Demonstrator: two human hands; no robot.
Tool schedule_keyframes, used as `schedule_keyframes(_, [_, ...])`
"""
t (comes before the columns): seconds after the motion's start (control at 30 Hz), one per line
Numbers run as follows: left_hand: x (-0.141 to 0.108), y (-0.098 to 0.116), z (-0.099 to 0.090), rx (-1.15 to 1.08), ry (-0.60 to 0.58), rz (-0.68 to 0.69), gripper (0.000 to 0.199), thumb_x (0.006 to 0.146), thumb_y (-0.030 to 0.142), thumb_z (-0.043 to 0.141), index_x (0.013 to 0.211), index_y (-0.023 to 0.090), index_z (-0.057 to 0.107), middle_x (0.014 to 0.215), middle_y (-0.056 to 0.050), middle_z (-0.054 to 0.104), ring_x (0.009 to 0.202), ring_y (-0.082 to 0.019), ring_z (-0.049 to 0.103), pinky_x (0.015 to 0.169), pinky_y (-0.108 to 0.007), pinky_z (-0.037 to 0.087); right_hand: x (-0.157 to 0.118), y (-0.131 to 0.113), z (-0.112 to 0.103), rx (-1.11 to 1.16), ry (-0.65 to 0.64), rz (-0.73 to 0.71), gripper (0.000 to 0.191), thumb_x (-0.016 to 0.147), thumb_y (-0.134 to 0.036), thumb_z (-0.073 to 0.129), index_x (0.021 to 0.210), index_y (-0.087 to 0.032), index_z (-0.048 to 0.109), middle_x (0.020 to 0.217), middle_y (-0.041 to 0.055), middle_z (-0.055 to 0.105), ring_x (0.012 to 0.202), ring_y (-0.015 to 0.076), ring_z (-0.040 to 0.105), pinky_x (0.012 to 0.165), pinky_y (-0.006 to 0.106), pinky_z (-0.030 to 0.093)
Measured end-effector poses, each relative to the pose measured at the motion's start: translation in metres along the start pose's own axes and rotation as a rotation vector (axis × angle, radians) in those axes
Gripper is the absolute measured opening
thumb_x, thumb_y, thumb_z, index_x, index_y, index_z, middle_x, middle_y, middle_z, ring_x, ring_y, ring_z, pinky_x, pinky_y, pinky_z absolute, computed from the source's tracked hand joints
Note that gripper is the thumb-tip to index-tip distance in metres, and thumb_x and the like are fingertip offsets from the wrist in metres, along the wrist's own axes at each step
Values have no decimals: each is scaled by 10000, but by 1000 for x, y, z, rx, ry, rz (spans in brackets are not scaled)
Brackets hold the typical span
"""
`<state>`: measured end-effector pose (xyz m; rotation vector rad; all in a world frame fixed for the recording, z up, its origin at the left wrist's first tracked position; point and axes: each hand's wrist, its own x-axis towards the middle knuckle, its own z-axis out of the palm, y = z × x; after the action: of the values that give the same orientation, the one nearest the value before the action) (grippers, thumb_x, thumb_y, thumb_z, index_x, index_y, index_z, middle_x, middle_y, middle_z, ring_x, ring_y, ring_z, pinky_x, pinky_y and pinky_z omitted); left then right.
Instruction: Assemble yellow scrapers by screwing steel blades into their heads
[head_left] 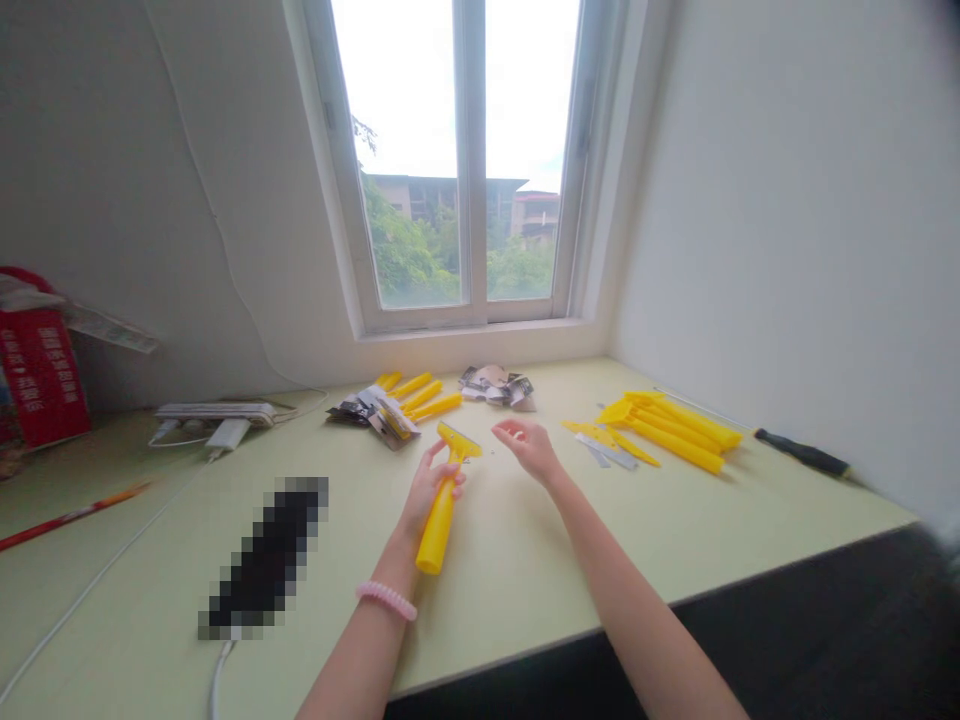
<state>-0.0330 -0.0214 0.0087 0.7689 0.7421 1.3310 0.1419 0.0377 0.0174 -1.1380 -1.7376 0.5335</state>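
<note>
My left hand [435, 485] is wrapped round a yellow scraper [440, 520], gripping it just below the head. A metal blade strip lies along the scraper's head, which points away from me. Just right of that head, my right hand [531, 447] hovers over the table with thumb and fingertips drawn together. Whatever is between those fingertips, if anything, is too small to make out. Right of it lie flat yellow plastic pieces [592, 432] with loose grey blades [611, 452]. Several yellow handles [679, 430] are stacked beyond them.
Yellow-handled scrapers with card sleeves [397, 405] and a heap of packaging cards [495, 387] lie near the window. A black-handled screwdriver [802, 453] rests by the right wall. On the left are a power strip [217, 415], a pixelated dark object [266, 560] with a cable, and a red pencil-like stick [71, 518].
</note>
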Motion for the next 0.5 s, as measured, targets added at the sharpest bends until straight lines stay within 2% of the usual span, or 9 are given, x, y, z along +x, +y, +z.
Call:
schedule_keyframes(0.13, [1,0,-2,-26,29,6,626,658,67,556,1209,198,289,789,-51,569,487,-49,475,417,-139,349,-12,24,-37,-339,-1,20,128,695,-277,546,685,-185,635,754,43,629,762,180,557,696,302,401])
schedule_keyframes(0.23, [0,0,-1,-47,37,5,626,654,64,566,1207,196,306,783,-49,565,484,-49,474,416,-139,348,-26,36,-57,-440,-18,77,203,648,-376,603,717,-186,623,758,49,614,733,184,550,650,293,391])
schedule_keyframes(0.3, [0,0,0,-57,37,7,624,649,60,572,1203,194,317,792,-52,564,482,-47,473,413,-138,343,-35,39,-61,-459,-64,90,254,616,-415,629,730,-188,618,744,46,607,702,179,546,616,280,381])
schedule_keyframes(0.37, [-1,0,1,-59,40,7,623,646,56,575,1200,192,325,808,-57,564,482,-45,473,410,-138,339,-41,41,-59,-491,-93,78,216,607,-386,642,691,-188,617,722,43,601,687,175,542,606,272,371])
schedule_keyframes(0.5, [-3,0,2,-46,49,-18,619,643,61,582,1198,192,342,839,-65,567,485,-45,477,408,-143,343,-41,40,-50,-525,-56,112,131,664,-306,595,615,-185,590,657,42,602,630,166,544,562,260,359])
